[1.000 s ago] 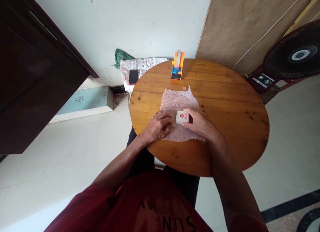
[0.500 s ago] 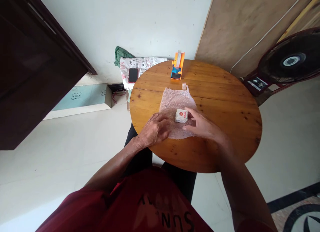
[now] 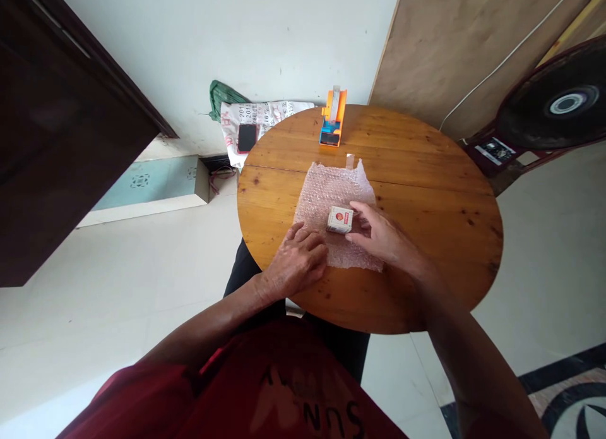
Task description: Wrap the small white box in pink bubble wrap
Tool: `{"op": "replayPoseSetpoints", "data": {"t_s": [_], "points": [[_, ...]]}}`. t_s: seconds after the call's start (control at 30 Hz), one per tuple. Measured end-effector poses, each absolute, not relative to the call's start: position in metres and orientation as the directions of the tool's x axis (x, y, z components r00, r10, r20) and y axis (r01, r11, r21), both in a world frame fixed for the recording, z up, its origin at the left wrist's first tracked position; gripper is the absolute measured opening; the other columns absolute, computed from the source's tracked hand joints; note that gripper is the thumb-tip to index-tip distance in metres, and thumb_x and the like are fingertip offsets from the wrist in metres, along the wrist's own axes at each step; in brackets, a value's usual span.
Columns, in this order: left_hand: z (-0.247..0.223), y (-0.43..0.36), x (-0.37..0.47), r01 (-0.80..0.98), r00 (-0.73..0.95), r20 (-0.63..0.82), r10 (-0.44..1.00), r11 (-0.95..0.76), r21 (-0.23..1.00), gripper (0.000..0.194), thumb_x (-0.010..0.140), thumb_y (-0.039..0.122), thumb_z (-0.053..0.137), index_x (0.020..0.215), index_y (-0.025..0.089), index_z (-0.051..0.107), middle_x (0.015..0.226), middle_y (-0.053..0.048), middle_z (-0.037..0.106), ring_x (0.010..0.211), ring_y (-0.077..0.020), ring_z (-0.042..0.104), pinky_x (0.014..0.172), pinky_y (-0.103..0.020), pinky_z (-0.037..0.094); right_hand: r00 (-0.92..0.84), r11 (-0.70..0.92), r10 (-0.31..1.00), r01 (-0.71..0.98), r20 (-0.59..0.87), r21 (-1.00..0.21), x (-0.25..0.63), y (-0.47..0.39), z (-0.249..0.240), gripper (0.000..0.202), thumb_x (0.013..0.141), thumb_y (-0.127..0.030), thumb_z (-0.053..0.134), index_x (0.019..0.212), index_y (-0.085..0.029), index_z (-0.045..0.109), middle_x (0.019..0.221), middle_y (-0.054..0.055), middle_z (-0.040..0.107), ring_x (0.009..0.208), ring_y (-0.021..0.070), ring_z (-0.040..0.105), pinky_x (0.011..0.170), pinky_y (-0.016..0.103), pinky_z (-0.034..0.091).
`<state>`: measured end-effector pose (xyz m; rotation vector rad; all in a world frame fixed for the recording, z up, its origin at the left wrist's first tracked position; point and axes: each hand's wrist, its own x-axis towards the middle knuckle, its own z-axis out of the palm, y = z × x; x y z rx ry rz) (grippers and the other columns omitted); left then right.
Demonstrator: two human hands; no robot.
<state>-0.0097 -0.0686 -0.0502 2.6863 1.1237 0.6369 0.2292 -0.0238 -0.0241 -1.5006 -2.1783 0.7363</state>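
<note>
A small white box (image 3: 339, 219) with red print rests on a sheet of bubble wrap (image 3: 334, 185). My right hand (image 3: 379, 234) is at the box's right end, thumb at the near corner and index finger at the far one, closed lightly on it. Curled fingers of my left hand (image 3: 298, 254) press on the near left edge of the bubble wrap, holding it against the round wooden table (image 3: 426, 174); the thumb and the wrap's corner are hidden beneath. A short strip of tape (image 3: 350, 162) sticks out at the wrap's far edge.
An orange and blue tape dispenser (image 3: 334, 120) stands at the table's far side. Left of the table, a phone (image 3: 247, 138) lies on a printed white sack (image 3: 230, 123), beside a green bag (image 3: 225, 98). A large fan (image 3: 563, 104) stands at the right.
My right thumb has come in against the box, which is turned slightly. My left hand has shifted a little lower, and the bubble wrap lies flatter and wider. The view has shifted slightly.
</note>
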Motion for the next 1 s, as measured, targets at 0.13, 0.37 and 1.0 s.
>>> {"op": "replayPoseSetpoints", "data": {"t_s": [0.13,0.37,1.0], "points": [[-0.05,-0.067,-0.007,0.633,0.66,0.299,0.689,-0.725,0.273,0.012,0.092,0.017,0.054,0.09,0.02,0.065,0.102,-0.005,0.071,0.108,-0.0227,0.061,0.113,-0.048,0.039,-0.343,0.31,0.939,0.809,0.026,-0.5,0.223,-0.019,-0.02,0.048,0.08,-0.023,0.067,0.128,-0.022,0.06,0.118,0.012,0.073,0.105,0.032,0.068,0.092,0.049,0.053],[-0.042,-0.064,-0.007,0.59,0.655,0.359,0.665,-0.747,0.305,0.01,0.09,0.013,0.053,0.087,0.019,0.061,0.1,-0.004,0.07,0.1,-0.0191,0.062,0.111,-0.043,0.041,-0.318,0.31,0.944,0.781,0.082,-0.542,0.219,-0.021,-0.022,0.04,0.081,-0.021,0.062,0.122,-0.023,0.061,0.112,0.008,0.074,0.097,0.0271,0.069,0.086,0.04,0.053],[-0.034,-0.045,-0.001,0.591,0.547,0.426,0.721,-0.693,0.412,0.002,0.09,0.019,0.059,0.089,0.019,0.06,0.105,-0.007,0.067,0.097,-0.0211,0.062,0.089,-0.038,0.053,-0.356,0.247,0.934,0.655,-0.004,-0.714,0.229,-0.016,-0.023,0.049,0.084,-0.027,0.064,0.133,-0.026,0.059,0.12,0.007,0.073,0.105,0.0278,0.069,0.093,0.045,0.054]]}}
